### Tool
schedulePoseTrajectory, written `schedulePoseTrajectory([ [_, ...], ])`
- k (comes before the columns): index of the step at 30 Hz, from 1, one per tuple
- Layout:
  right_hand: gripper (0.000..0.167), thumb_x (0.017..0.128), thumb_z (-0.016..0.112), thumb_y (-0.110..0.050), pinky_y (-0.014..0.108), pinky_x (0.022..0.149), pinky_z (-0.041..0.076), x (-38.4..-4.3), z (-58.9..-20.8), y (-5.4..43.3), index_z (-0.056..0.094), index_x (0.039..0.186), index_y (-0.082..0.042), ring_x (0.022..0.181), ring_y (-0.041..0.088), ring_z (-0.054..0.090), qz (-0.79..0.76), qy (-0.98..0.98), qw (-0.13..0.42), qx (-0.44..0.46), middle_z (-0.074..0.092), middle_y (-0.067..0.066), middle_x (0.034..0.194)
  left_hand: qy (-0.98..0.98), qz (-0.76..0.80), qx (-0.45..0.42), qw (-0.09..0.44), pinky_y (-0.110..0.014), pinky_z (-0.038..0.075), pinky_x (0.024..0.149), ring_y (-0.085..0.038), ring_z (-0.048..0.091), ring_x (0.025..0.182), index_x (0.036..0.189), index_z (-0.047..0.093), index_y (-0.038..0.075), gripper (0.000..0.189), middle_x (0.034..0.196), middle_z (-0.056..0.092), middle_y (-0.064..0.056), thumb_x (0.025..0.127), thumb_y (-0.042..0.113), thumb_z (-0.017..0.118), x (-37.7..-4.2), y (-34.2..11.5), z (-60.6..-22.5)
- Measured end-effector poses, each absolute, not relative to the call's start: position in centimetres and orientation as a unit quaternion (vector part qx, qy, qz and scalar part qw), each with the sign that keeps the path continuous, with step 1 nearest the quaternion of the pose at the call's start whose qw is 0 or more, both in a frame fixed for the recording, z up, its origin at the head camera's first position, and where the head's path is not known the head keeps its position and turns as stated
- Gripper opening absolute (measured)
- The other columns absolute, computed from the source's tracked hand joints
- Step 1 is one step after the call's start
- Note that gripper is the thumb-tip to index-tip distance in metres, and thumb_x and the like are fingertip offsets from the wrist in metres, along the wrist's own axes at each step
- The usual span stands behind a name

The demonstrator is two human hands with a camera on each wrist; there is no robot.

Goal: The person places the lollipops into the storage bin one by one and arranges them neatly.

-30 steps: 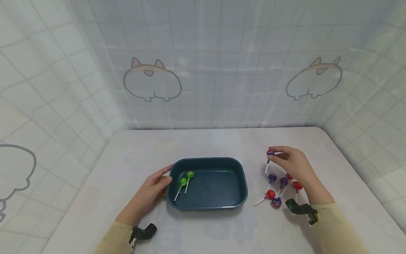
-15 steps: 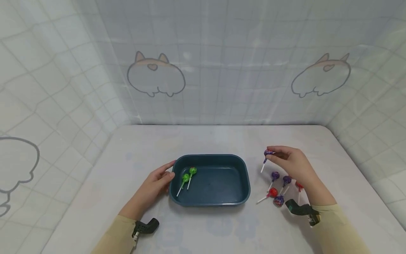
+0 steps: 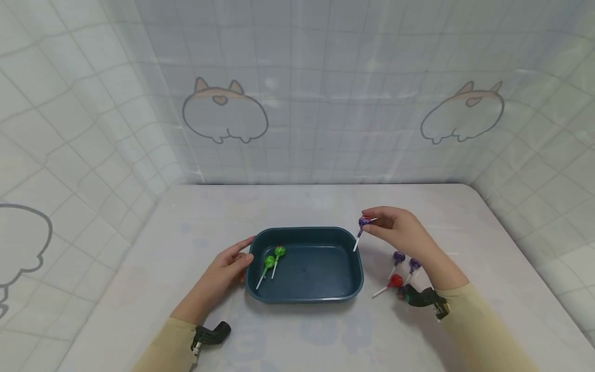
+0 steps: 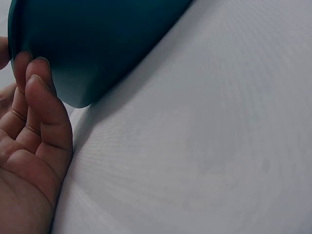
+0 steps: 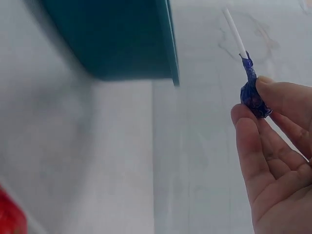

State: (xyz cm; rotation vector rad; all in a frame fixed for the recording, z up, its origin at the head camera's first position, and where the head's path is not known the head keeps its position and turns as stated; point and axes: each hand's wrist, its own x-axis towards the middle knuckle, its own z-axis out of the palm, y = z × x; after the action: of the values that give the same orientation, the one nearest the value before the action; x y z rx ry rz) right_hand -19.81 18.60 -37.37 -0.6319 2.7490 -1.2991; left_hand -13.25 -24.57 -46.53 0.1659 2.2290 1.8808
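Currently | right hand [image 3: 402,230] pinches lollipop [image 3: 363,223] | axis slanted, stick [image 3: 357,244] toward tray [image 3: 307,271]

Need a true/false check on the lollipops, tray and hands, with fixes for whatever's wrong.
1. The right hand pinches a purple lollipop. True.
2. The left hand is off the tray. False: it holds the tray's left end.
3. The lollipops in the tray are red. False: they are two green lollipops.
4. A red lollipop lies on the table, outside the tray. True.
5. A lid covers the tray. False: its top is open.
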Motion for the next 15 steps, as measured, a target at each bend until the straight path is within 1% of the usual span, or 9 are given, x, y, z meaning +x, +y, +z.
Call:
schedulePoseTrajectory([
  [5,0.039,0.09,0.075,-0.026,0.033,0.082,0.055,-20.3,-36.7,16.3,0.067,0.126,-0.012,0.099,0.014,0.068,-0.398,0.881,0.047,-0.252,0.068,0.0,0.116,0.754,0.646,0.044,0.111,-0.034,0.05,0.064,-0.024,0.053,0.072,0.147,0.045,0.029,0.053,0.089,0.059,-0.015,0.098,0.038,0.062,-13.3,-24.5,-46.5],
  [12,0.039,0.09,0.075,-0.024,0.029,0.08,0.054,-21.1,-35.9,13.4,0.068,0.127,-0.012,0.096,0.007,0.068,-0.378,0.874,0.08,-0.295,0.07,-0.003,0.113,0.751,0.649,0.053,0.111,-0.033,0.05,0.064,-0.023,0.053,0.072,0.149,0.043,0.026,0.054,0.091,0.059,-0.015,0.099,0.037,0.061,-13.3,-24.6,-46.6],
  [15,0.036,0.091,0.074,-0.022,0.029,0.079,0.054,-21.4,-35.6,12.1,0.069,0.125,-0.01,0.095,0.006,0.068,-0.36,0.873,0.085,-0.319,0.07,-0.004,0.111,0.75,0.65,0.049,0.113,-0.033,0.05,0.065,-0.023,0.053,0.073,0.148,0.044,0.028,0.053,0.092,0.059,-0.015,0.098,0.037,0.062,-13.2,-24.6,-46.6],
])
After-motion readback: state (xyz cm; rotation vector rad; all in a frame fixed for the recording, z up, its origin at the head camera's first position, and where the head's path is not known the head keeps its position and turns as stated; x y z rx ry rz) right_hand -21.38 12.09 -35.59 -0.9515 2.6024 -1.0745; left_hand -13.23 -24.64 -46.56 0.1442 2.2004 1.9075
